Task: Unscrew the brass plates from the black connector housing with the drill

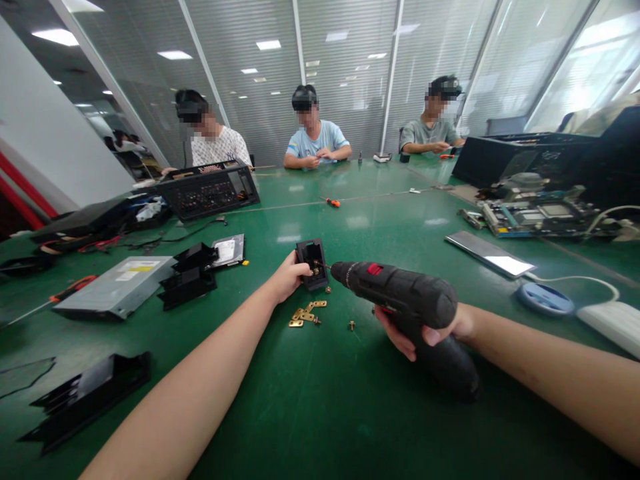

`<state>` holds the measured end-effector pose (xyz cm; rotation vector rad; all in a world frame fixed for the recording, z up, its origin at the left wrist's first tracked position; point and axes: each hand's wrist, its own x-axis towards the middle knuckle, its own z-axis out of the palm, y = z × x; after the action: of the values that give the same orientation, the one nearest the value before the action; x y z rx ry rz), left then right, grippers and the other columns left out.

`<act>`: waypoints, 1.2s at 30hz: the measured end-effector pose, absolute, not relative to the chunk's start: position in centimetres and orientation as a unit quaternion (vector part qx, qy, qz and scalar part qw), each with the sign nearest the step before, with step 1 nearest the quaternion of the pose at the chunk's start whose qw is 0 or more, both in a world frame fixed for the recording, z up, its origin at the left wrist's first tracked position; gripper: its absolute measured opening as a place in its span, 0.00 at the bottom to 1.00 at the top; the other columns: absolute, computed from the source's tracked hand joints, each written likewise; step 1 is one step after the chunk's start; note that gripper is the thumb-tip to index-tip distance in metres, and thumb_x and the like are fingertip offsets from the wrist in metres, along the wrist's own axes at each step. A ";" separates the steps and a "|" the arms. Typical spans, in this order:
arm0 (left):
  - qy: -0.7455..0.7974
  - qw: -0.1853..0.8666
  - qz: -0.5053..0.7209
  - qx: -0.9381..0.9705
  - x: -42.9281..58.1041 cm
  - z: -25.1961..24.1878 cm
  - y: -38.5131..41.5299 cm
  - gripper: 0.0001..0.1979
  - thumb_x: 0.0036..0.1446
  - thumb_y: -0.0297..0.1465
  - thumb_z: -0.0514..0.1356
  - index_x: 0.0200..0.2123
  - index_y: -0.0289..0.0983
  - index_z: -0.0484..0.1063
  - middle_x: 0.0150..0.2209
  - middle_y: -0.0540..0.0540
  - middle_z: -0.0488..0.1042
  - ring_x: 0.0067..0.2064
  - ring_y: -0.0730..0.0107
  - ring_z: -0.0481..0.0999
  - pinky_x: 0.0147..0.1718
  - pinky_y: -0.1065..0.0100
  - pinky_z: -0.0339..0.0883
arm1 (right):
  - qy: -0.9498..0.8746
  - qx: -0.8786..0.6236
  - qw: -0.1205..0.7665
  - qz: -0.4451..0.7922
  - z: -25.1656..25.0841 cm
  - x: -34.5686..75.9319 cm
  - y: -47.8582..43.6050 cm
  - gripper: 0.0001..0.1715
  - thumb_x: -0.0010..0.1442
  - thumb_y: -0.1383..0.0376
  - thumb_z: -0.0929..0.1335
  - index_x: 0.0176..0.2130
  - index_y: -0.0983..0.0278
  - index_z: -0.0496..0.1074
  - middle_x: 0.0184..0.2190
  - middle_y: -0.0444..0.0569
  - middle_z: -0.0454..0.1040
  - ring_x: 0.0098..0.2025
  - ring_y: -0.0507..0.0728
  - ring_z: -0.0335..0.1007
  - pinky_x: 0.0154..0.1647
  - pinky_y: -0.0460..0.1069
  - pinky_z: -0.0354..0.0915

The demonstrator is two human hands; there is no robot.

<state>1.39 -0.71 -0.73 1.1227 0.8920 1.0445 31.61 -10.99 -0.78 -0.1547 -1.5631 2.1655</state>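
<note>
My left hand (291, 275) grips a small black open box-shaped part (320, 253) by its left side, thumb on its edge. Brass-coloured bits show inside it. In my right hand (400, 333) is a black cordless drill (400, 287), its chuck pointing left at the box. The thin bit reaches the box's opening; whether it touches a screw I cannot tell. Below the box lie several brass plates (306, 315) with holes. Near them on the green table (310, 413) are a small screw (351, 325) and another small brass piece (328, 290).
To the left lie a silver disc drive (120, 283), black brackets (187, 287), a hard drive (230, 250) and a screwdriver (74, 288). A phone (489, 253), a blue round object (544, 299) and a circuit board (545, 213) are at right. Three people sit across the table.
</note>
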 end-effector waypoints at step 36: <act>0.402 0.618 0.463 0.492 1.4 -0.7 -0.8 0.29 0.35 0.24 0.62 0.46 0.38 0.70 0.38 0.47 0.76 0.41 0.58 0.76 0.42 0.57 0.70 | -0.558 -0.053 0.252 0.789 -0.2 31.8 -11.3 0.36 0.52 0.57 0.81 0.54 0.68 0.71 0.30 0.47 0.81 0.27 0.54 0.78 0.31 0.48 0.73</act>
<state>1.37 -0.79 -0.70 1.1330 0.9257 1.0655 31.80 -11.27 -0.25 -0.1452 -1.5188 2.1457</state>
